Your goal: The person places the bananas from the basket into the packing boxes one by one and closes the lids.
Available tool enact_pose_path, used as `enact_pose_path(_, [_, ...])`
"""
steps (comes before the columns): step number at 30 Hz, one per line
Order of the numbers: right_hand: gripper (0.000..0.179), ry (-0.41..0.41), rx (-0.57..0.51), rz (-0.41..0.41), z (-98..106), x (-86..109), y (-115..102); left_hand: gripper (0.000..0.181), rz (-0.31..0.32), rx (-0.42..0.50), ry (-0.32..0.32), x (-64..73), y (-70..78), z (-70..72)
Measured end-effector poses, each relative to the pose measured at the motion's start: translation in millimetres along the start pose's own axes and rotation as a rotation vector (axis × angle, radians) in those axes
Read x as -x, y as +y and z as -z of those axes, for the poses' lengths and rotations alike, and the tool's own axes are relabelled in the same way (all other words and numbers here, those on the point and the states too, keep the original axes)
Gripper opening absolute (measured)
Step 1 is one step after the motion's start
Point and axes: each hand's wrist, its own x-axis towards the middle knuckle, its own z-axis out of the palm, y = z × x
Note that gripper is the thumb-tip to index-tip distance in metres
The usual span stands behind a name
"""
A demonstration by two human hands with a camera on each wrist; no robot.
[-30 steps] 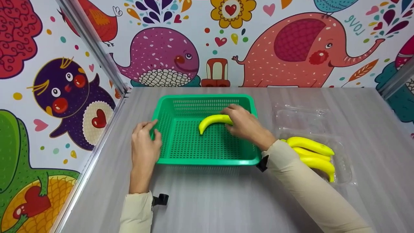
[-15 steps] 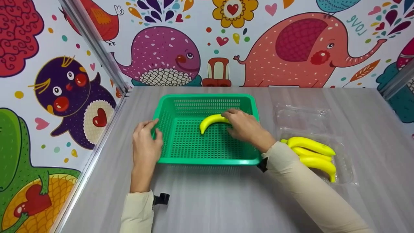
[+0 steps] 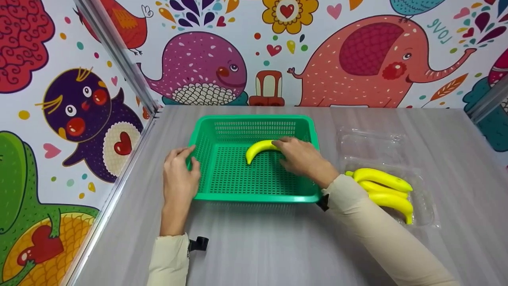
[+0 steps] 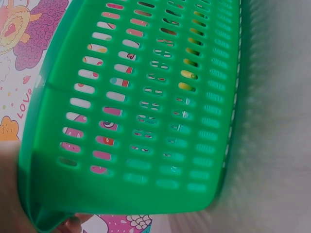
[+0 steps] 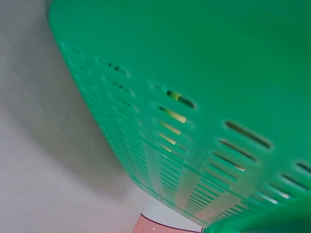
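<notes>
A green plastic basket [image 3: 254, 198] with slotted walls stands on the table. One yellow banana [image 3: 258, 149] lies in it, curved, with its left end on the slotted floor. My right hand [image 3: 301, 157] reaches over the right wall and grips the banana's right end, hidden under the fingers. At the left wall, my left hand [image 3: 180, 172] holds the basket's rim between thumb and fingers; a few fingertips [image 4: 73, 224] show below the rim in the left wrist view. The right wrist view shows the basket's slotted outer wall [image 5: 204, 58] but no hand.
Right of the basket, a clear plastic tray [image 3: 426, 206] with its lid [image 3: 371, 143] folded back holds several yellow bananas [image 3: 391, 202]. Cartoon-printed walls [image 3: 254, 91] bound the table [image 3: 254, 242] at the back and left, with metal posts at the corners.
My right hand has lowered slightly, still on the banana. The banana hardly moves within the basket. The left hand stays at the rim; the whole view has shifted a little.
</notes>
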Motion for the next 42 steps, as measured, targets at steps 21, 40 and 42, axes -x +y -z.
enact_pose_path(21, [0.064, -0.071, 0.171, 0.013, -1.8, 1.7, -3.2, 0.038, -0.012, 0.001, 0.024, 0.9, -0.2, -2.0])
enact_pose_path(40, [0.051, -0.068, 0.188, 0.021, -2.3, 1.8, -1.8, 0.037, -0.010, -0.008, 0.035, 0.7, 0.2, -2.8])
enact_pose_path(42, [0.049, -0.060, 0.171, 0.024, -2.3, 1.4, -1.6, 0.037, -0.009, -0.009, 0.032, 0.6, 0.1, -2.6])
